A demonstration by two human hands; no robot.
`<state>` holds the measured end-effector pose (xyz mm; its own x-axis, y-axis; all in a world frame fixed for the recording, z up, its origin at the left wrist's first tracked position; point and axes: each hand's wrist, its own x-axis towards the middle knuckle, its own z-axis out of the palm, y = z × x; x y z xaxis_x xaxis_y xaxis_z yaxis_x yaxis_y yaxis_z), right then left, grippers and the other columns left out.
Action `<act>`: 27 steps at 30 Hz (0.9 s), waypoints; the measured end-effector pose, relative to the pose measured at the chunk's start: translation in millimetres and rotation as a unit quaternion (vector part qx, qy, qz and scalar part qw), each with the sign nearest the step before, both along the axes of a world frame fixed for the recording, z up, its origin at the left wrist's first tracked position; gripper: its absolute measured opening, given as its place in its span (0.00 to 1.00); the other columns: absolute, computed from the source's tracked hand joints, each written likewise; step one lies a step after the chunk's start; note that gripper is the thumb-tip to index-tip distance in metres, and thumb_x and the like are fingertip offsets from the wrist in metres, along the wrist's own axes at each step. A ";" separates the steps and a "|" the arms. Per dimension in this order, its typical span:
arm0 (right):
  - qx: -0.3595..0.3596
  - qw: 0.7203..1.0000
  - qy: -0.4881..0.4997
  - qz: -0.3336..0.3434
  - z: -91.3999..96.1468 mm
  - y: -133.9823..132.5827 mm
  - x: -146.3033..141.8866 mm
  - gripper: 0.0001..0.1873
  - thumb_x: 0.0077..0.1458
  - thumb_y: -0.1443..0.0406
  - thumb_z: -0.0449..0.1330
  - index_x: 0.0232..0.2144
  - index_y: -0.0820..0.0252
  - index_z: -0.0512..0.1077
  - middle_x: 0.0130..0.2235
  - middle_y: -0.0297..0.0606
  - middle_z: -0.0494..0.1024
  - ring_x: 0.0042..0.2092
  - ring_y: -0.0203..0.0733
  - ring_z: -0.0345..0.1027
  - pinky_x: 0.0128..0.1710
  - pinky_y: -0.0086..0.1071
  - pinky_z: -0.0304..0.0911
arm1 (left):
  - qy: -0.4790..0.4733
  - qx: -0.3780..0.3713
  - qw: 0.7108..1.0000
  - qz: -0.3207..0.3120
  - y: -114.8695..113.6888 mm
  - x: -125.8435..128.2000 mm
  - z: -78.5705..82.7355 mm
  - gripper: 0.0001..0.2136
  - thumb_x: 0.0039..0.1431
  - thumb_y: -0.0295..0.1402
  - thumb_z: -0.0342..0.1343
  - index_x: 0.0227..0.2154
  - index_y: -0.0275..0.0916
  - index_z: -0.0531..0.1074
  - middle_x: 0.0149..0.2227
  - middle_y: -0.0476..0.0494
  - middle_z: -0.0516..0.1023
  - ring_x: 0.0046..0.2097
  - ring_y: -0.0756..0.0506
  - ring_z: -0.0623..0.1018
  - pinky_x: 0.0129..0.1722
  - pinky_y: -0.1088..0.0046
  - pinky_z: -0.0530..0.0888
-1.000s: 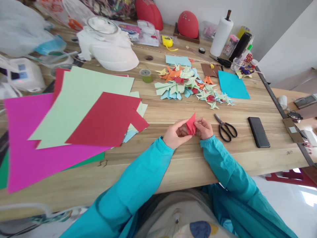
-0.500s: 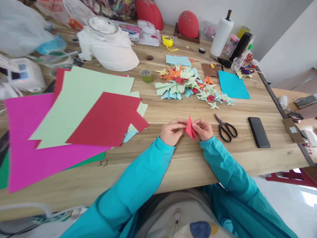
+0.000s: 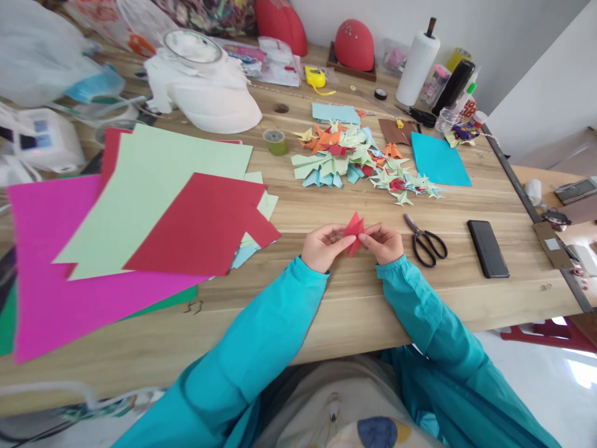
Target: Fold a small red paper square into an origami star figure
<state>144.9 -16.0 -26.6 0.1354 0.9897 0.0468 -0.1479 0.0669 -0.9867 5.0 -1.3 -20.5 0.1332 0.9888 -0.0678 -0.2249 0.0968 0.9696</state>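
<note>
Between my hands is a small red folded paper (image 3: 354, 228) with pointed corners, held just above the wooden table (image 3: 298, 311). My left hand (image 3: 323, 246) pinches its left side, thumb on the near face. From the right, my right hand (image 3: 383, 242) grips the other edge between thumb and fingers. Black-handled scissors (image 3: 425, 241) lie to the right of my right hand. Beyond the hands spreads a pile of folded paper pieces (image 3: 333, 163) in green, orange, red and blue.
Large sheets lie at left: red paper (image 3: 200, 233), pale green paper (image 3: 163, 180) and magenta paper (image 3: 60, 311). A phone (image 3: 487, 249) rests at right. Blue paper (image 3: 441, 160), a green tape roll (image 3: 275, 142) and a white cap (image 3: 209, 99) sit farther back.
The red folded paper has turned, and its points now spread apart. My left thumb has come across onto its near face. The sheets and scissors stay put.
</note>
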 end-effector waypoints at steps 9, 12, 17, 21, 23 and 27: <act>-0.046 0.998 0.018 0.040 8.7 -5.7 -0.4 0.17 0.35 0.60 0.69 0.26 0.61 0.67 0.21 0.30 0.74 0.21 0.31 0.67 0.21 0.26 0.65 | 0.059 0.040 0.997 -0.002 -0.2 -2.7 -0.9 0.15 0.35 0.36 0.66 0.29 0.35 0.77 0.29 0.43 0.80 0.28 0.48 0.76 0.29 0.70 0.74; -0.053 0.997 -0.005 0.062 9.7 -5.8 0.1 0.16 0.38 0.57 0.67 0.23 0.62 0.68 0.19 0.31 0.73 0.20 0.31 0.66 0.20 0.26 0.65 | 0.057 0.033 0.998 -0.013 -0.5 -2.9 -2.4 0.16 0.34 0.36 0.67 0.29 0.35 0.77 0.27 0.43 0.80 0.26 0.48 0.76 0.28 0.71 0.74; -0.046 0.997 -0.023 0.049 9.0 -4.3 2.8 0.16 0.37 0.57 0.67 0.21 0.62 0.67 0.17 0.31 0.72 0.17 0.30 0.64 0.17 0.25 0.62 | 0.026 -0.002 0.999 -0.036 0.3 -3.3 -1.2 0.19 0.35 0.37 0.67 0.33 0.34 0.76 0.26 0.43 0.80 0.28 0.47 0.77 0.30 0.71 0.75; -0.043 0.999 -0.017 0.023 2.3 0.1 3.8 0.19 0.33 0.56 0.68 0.19 0.62 0.66 0.16 0.31 0.72 0.16 0.29 0.62 0.14 0.23 0.58 | -0.002 -0.012 0.999 -0.047 0.7 -3.2 -0.5 0.19 0.37 0.38 0.65 0.33 0.33 0.74 0.29 0.41 0.80 0.31 0.45 0.78 0.34 0.69 0.75; -0.046 0.999 -0.017 0.013 -1.3 1.8 3.4 0.20 0.31 0.54 0.69 0.18 0.62 0.66 0.15 0.31 0.71 0.15 0.30 0.62 0.14 0.24 0.58 | -0.002 -0.005 0.999 -0.040 0.0 -2.4 -1.1 0.18 0.38 0.38 0.65 0.32 0.34 0.72 0.29 0.42 0.80 0.31 0.45 0.79 0.34 0.69 0.75; -0.044 0.999 -0.016 0.017 -2.2 1.2 2.4 0.19 0.32 0.55 0.69 0.20 0.61 0.66 0.17 0.31 0.72 0.18 0.31 0.64 0.17 0.26 0.61 | -0.002 0.031 0.999 -0.015 -2.3 0.2 -2.6 0.15 0.37 0.35 0.65 0.26 0.37 0.65 0.30 0.44 0.79 0.33 0.46 0.78 0.33 0.69 0.75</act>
<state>147.3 -14.8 -28.8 0.1006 0.9943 -0.0361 -0.1176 -0.0241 -0.9928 5.2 -3.6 -23.2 0.1633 0.9866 -0.0063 -0.2273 0.0438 0.9728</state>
